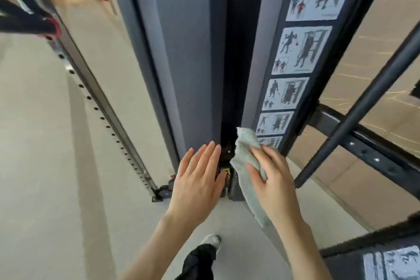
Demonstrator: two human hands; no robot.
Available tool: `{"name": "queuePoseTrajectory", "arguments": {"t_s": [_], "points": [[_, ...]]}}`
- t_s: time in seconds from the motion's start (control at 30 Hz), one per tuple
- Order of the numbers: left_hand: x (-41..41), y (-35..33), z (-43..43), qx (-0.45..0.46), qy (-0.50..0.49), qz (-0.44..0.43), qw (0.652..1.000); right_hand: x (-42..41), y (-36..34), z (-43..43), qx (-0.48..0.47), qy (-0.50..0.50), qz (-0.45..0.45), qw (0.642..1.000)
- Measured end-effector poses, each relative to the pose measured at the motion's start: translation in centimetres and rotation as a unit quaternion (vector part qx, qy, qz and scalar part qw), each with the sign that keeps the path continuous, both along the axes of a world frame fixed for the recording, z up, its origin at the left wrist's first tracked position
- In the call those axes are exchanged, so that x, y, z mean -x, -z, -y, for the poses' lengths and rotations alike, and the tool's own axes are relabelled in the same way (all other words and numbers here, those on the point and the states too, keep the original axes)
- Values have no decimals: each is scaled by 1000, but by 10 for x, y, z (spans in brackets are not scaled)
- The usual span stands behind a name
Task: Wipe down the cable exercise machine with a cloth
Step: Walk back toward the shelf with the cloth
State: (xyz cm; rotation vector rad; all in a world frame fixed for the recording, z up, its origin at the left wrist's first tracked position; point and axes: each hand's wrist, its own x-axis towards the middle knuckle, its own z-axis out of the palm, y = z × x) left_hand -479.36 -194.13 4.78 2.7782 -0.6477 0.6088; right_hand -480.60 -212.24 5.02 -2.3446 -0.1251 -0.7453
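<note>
The right hand (272,179) grips the pale green cloth (244,154), thumb curled over it, low against the cable machine's grey column (181,52). The cloth's long axis runs along the column, one end pointing up it. The left hand (197,179) is spread flat just beside it.

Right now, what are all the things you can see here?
machine column: one, grey with a dark slot, centre
cloth: one, pale green, low against the column
picture stickers: at least five, white, in a strip on the column's right side
holed rail: one, silver, left
slanted bar: one, black, right
floor: pale grey, below
shoe: one, whitish, bottom centre
left hand: one, open, beside the slot
right hand: one, holds the cloth
</note>
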Motion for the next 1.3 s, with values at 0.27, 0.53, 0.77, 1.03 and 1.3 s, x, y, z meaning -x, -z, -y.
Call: {"name": "queuePoseTrajectory", "arguments": {"t_s": [0.27, 0.53, 0.77, 1.03, 1.3], "points": [[79, -4, -88, 11, -203, -12, 979, 19, -2, -105, -37, -211, -25, 977], [119, -10, -153, 30, -330, 23, 943, 22, -10, -188, -52, -343, -21, 938], [143, -12, -229, 32, -400, 31, 915, 18, -2, -273, -21, -392, -11, 919], [151, -9, -354, 38, -417, 39, 908, 19, 0, -403, -16, -397, -4, 918], [131, -2, -498, 49, -381, 26, 923, 9, 3, -545, -26, -376, -1, 926]]}}
